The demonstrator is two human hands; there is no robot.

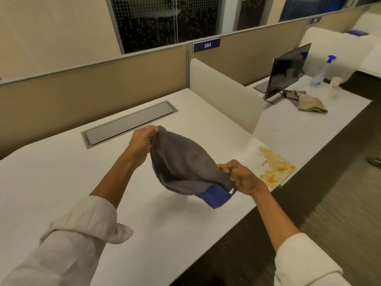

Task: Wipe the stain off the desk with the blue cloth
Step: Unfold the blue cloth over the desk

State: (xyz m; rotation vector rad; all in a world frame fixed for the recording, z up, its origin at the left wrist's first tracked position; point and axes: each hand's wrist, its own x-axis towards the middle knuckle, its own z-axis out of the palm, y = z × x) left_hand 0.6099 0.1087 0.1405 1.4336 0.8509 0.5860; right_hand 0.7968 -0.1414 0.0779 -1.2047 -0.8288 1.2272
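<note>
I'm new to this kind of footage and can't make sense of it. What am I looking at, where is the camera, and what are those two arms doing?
The camera sits on a person's head, looking down at their own arms. No machine here. The left hand and right hand each grip an edge of a grey-and-blue cloth, holding it above a white desk. An orange stain lies at the desk's front edge, to the right, not yet wiped. Beyond a divider stand a monitor, a spray bottle and another rag.
</note>
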